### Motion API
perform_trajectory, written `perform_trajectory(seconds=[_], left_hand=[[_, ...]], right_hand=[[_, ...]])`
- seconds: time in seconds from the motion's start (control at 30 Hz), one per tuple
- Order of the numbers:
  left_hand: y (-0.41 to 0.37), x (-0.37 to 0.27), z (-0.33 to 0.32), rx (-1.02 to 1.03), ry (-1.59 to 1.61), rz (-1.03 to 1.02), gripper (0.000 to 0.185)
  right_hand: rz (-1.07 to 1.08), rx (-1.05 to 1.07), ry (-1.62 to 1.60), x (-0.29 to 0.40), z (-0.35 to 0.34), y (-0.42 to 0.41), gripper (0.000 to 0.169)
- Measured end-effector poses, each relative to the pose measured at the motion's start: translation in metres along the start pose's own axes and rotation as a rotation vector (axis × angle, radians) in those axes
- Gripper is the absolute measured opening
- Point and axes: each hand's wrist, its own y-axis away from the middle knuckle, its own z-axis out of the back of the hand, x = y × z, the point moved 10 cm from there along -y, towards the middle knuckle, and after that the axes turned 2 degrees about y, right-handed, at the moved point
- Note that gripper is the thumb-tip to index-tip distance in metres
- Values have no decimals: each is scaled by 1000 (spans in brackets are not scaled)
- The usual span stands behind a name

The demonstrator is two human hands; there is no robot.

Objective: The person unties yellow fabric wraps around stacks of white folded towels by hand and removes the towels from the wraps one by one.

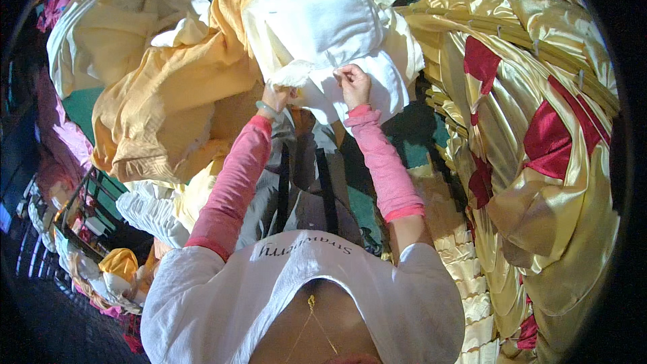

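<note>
My left hand, with a pale bangle at the wrist, grips a gathered edge of off-white fabric. To its right, my right hand rests over a white cloth, with thumb and fingertips drawn together; whether cloth is pinched between them cannot be told. The white cloth lies bunched and layered in front of me, over cream fabric. Orange-tan fabric spreads in folds to the left of my left hand. Pink sleeves cover both forearms.
Shiny gold satin with dark red patches hangs in heaps on the right. Cream fabric is piled at upper left. Folded white cloth lies at lower left, near a dark metal frame and a yellow-orange bundle. Green floor shows between piles.
</note>
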Motion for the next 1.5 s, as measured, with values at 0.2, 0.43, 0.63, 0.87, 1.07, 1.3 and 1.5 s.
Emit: perform_trajectory(seconds=[0.2, 0.43, 0.63, 0.87, 1.07, 1.3, 1.5], left_hand=[[-27, 0, -21, -24, 18, -5, 15], [-49, -15, -32, -48, 104, -27, 12], [-55, 4, -39, 56, -127, 58, 13], [-53, 9, -26, 72, -176, -16, 12], [-56, 5, -30, 26, -113, -79, 17], [-36, 53, -59, 187, 90, 220, 27], [-45, 51, -35, 25, -376, -129, 34]], right_hand=[[145, -148, 452, 22, 19, -11, 12], [-125, 43, 1026, 22, 1, -4, 30], [-77, 151, 898, 6, 2, -1, 28], [159, 333, -74, 171, -37, 52, 25], [96, 110, -138, 124, 29, -17, 48], [-123, -279, 59, -7, 139, -27, 44], [-150, -231, 988, -24, 139, -11, 50]])
